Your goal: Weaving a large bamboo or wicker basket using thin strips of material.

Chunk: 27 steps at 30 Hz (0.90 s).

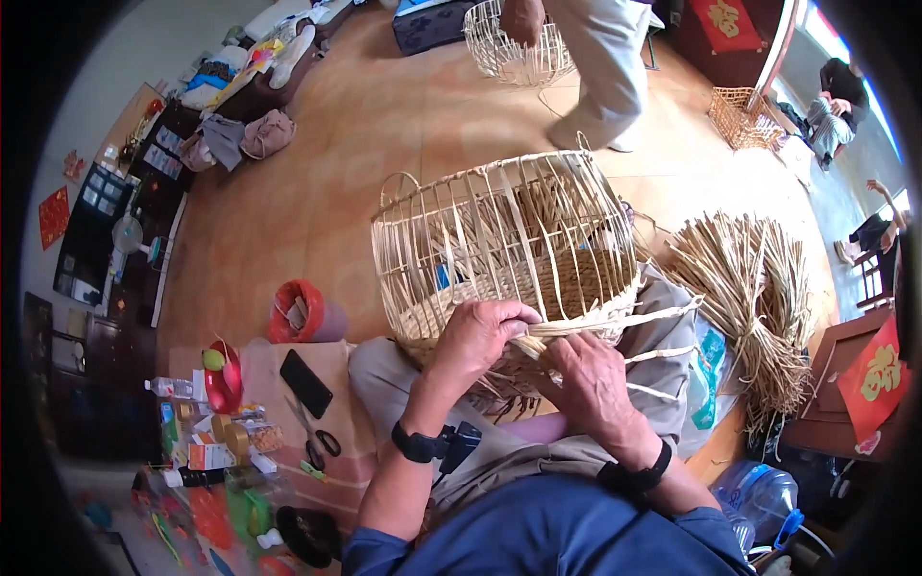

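Observation:
A half-woven basket rests tilted on my lap, with tightly woven straw low down and open upright stakes above. Two looped handles rise from its far rim. At the near side of the weave, my left hand pinches a pale straw strand between thumb and fingers. My right hand lies close beside it, its fingers curled on the same bunch of strands. Loose straw strands stick out to the right past my right hand. The fingertips of my right hand are partly hidden.
Right of the basket stands a big tied bundle of dry straw. On the left, a covered table holds a phone, scissors and a red-lined bin stands beyond. Another person walks ahead by a second basket.

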### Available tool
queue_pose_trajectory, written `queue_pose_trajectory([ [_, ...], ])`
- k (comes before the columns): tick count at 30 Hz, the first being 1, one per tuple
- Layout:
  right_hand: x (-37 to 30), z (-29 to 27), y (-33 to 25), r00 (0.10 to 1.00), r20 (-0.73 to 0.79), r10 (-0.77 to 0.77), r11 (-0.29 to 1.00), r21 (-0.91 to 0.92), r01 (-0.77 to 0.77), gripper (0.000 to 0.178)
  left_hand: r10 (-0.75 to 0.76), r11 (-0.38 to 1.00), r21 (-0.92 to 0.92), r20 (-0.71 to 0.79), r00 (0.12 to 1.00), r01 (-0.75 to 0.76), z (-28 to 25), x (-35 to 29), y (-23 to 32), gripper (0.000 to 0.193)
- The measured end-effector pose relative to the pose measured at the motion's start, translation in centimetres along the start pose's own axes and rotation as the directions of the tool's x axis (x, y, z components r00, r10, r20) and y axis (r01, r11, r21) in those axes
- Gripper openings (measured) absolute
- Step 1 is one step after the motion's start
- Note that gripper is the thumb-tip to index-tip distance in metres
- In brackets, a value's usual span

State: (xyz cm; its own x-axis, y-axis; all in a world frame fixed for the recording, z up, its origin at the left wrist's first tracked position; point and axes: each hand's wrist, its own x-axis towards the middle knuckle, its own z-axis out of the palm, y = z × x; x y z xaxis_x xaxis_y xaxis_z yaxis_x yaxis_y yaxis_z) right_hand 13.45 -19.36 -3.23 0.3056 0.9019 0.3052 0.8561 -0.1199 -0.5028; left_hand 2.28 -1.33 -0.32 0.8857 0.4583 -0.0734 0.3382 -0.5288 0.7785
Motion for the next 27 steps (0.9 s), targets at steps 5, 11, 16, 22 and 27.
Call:
queue_pose_trajectory([
  [5, -0.8, -0.3, 0.9, 0.985, 0.134, 0.106, 0.964, 0.231, -0.135, 0.017, 0.048, 0.994, -0.099, 0.009, 0.999, -0.047, -0.7, -0.1, -0.1, 0.02],
  [11, -0.1, -2.9, 1.0, 0.979, 0.164, 0.121, 0.983, 0.118, -0.141, 0.018, 0.087, 0.993, -0.083, 0.045, 0.995, -0.084, -0.5, -0.5, -1.0, 0.026],
  [16, 2.9, -5.4, 1.8, 0.752, 0.585, 0.305, 0.513, 0.564, -0.647, 0.032, 0.26, 0.963, 0.082, -0.042, 0.965, -0.256, 1.0, -2.7, -0.7, 0.042],
  [22, 5.0, -8.7, 2.1, 0.649, 0.742, 0.165, 0.177, 0.625, -0.76, 0.03, 0.244, 0.968, 0.111, -0.245, 0.938, -0.223, 3.1, -2.2, -1.3, 0.033],
  [27, 1.1, -11.7, 8.0, 0.988, 0.138, 0.068, -0.481, 0.872, -0.089, 0.024, 0.16, 0.986, 0.109, -0.335, 0.929, -0.13, 3.3, -2.2, -0.6, 0.026],
])
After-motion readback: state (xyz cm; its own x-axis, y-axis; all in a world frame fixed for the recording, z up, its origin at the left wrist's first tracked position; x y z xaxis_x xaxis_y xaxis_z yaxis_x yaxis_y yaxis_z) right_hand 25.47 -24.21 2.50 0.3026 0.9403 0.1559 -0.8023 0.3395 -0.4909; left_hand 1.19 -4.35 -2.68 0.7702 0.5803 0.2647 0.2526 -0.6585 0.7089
